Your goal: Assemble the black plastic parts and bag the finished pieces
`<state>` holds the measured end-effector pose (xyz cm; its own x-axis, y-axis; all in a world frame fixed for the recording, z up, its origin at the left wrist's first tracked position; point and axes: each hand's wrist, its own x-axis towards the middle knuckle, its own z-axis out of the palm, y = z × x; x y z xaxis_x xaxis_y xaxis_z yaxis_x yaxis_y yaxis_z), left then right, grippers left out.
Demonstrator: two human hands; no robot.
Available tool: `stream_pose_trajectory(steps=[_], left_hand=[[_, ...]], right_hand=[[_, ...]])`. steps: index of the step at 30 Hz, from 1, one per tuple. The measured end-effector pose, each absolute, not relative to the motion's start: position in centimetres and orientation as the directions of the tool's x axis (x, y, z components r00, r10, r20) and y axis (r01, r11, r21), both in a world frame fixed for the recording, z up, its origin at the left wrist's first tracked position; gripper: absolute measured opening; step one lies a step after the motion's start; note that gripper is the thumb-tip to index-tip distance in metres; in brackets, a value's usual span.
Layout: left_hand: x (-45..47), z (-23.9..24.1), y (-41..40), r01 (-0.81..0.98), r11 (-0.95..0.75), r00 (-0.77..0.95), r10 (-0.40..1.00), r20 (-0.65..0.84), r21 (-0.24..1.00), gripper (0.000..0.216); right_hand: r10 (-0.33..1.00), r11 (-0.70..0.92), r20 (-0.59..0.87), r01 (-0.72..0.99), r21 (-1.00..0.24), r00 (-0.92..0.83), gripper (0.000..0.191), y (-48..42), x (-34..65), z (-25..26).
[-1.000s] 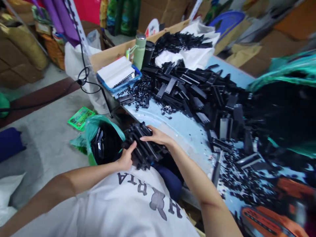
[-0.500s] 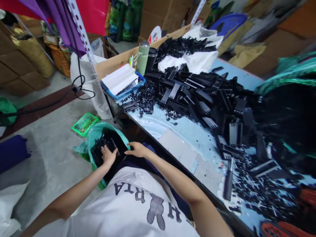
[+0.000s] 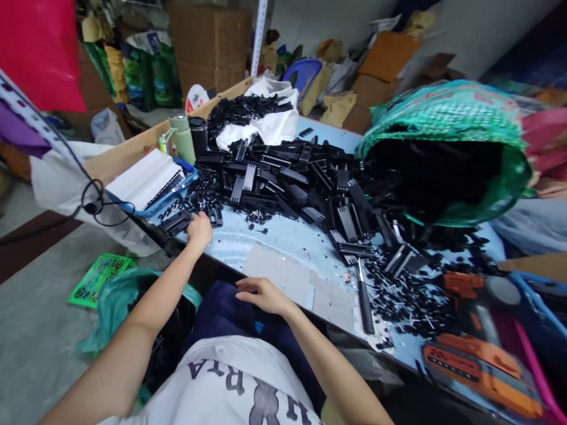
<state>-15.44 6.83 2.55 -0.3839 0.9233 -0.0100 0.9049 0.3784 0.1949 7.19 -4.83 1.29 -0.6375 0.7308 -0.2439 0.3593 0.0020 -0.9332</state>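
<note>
My left hand (image 3: 199, 229) reaches onto the light blue table (image 3: 283, 248) and rests with curled fingers on small black plastic parts (image 3: 186, 215) near the table's left edge. What its fingers hold is hidden. My right hand (image 3: 261, 293) lies at the table's near edge above my lap, fingers loosely spread and holding nothing. A big heap of black comb-like plastic pieces (image 3: 301, 183) covers the middle of the table. On the floor to my left, a green bag (image 3: 133, 307) holds more black pieces.
A blue tray with white booklets (image 3: 148, 180), a green bottle (image 3: 181, 137) and a black cup (image 3: 198, 134) stand at the far left. A large green sack (image 3: 447, 147) of black parts lies at right. A dark tool (image 3: 364, 298) and small black scraps (image 3: 411, 295) lie near the front.
Both hands left the green floor bag. My left hand rose to the small black parts on the table; my right hand drew back to the table edge. The view swung up and right.
</note>
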Motion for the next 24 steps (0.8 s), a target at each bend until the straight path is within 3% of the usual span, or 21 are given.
stream_pose_trajectory(steps=[4, 8, 10, 12, 14, 17, 20, 22, 24], left_hand=[[-15.8, 2.9, 5.5, 0.932, 0.310, -0.321, 0.947, 0.030, 0.186, 0.027], [-13.9, 3.5, 2.9, 0.963, 0.177, -0.203, 0.972, 0.115, 0.204, 0.030], [-11.4, 3.2, 1.5, 0.979, -0.001, -0.024, 0.992, 0.121, 0.203, 0.030], [-8.4, 2.5, 0.4, 0.958, -0.220, 0.210, 0.975, 0.069, 0.186, 0.030], [-5.8, 1.7, -0.3, 0.940, -0.300, 0.297, 0.954, 0.040, 0.162, 0.033], [-3.5, 0.9, -0.5, 0.941, -0.281, 0.273, 0.960, 0.070, 0.187, 0.033], [-3.3, 0.2, 0.1, 0.909, -0.304, 0.280, 0.952, 0.122, 0.286, 0.028], [-3.9, -0.4, 0.6, 0.850, -0.349, 0.317, 0.937, 0.147, 0.393, 0.025], [-4.6, -1.0, 1.0, 0.776, -0.361, 0.331, 0.931, 0.153, 0.517, 0.026]], right_hand=[[0.890, 0.179, -0.075, 0.496, -0.850, -0.450, 0.029, 1.6, 10.3, 2.4], [0.936, 0.350, 0.190, 0.721, -0.598, -0.297, 0.025, 10.3, 10.5, 3.6], [0.906, 0.416, 0.277, 0.794, -0.443, -0.320, 0.028, 13.9, 9.2, 4.3], [0.877, 0.472, 0.265, 0.823, -0.314, -0.402, 0.037, 16.4, 7.5, 5.1], [0.861, 0.506, 0.201, 0.826, -0.248, -0.467, 0.050, 17.7, 6.3, 6.0], [0.844, 0.536, 0.219, 0.777, -0.331, -0.489, 0.059, 16.8, 6.6, 6.6], [0.832, 0.550, 0.323, 0.590, -0.592, -0.451, 0.050, 12.8, 10.0, 5.7], [0.861, 0.476, 0.298, 0.448, -0.757, -0.412, 0.039, 8.9, 13.5, 4.4], [0.920, 0.340, 0.219, 0.382, -0.860, -0.326, 0.041, 4.6, 17.4, 2.8]])
